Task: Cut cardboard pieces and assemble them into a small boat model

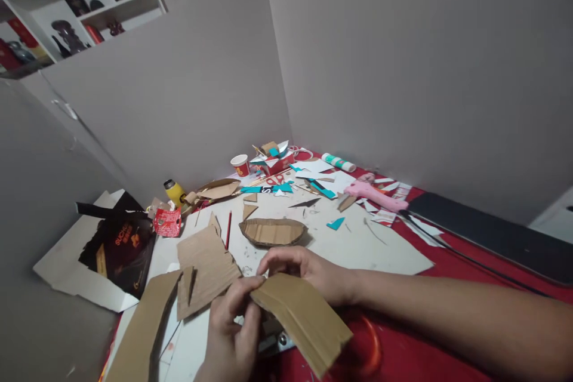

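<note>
A person's two bare hands work over a cluttered tabletop [358, 245] partly covered by a red cloth. The left hand [230, 334], low in the frame, has its fingers [244, 292] pinched shut on the near end of a curved strip of brown cardboard [299, 319], which juts toward the lower right, lifted above the red cloth. The right hand [304, 271] reaches in from the right, fingers curled and closed on the strip's far upper edge. Just behind the hands sits one shallow boat-shaped cardboard tray [272, 231]; nothing can be made out inside it. To the left lie two larger torn cardboard pieces [206, 268], with one red pencil [228, 230] beside them. Farther back stand one red paper cup [240, 165], its contents hidden, one yellow bottle [174, 192], and one open red box [273, 161] stuffed with paper and card offcuts. One pink glue gun [373, 194] lies at right, near one white glue tube [339, 162]. One dark printed bag [120, 248] rests on flattened white card at far left.
</note>
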`<action>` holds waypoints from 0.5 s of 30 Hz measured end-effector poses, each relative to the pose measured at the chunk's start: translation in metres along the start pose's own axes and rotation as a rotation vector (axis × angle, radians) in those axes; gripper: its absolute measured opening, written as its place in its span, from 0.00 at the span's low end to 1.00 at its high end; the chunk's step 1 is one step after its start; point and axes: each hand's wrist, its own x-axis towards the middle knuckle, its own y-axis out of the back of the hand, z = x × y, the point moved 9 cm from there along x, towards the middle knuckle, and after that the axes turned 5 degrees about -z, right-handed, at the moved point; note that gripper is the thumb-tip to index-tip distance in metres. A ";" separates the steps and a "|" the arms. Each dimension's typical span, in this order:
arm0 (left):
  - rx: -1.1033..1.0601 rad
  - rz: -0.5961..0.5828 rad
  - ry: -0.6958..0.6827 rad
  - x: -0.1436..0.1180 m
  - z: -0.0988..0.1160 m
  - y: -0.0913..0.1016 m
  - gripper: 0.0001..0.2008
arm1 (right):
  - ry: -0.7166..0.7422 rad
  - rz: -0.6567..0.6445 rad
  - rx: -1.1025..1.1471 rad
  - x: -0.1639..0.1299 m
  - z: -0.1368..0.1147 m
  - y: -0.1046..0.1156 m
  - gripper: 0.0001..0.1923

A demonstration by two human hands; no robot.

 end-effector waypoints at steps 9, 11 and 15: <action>0.021 -0.011 -0.075 0.004 0.005 -0.002 0.18 | 0.205 0.130 -0.252 -0.011 -0.020 0.008 0.14; 0.011 0.002 -0.010 0.006 -0.002 -0.001 0.16 | 0.210 0.135 -0.286 -0.010 -0.023 0.010 0.15; 0.035 0.009 -0.052 0.003 0.006 -0.002 0.16 | 0.216 0.098 -0.410 -0.015 -0.019 0.009 0.16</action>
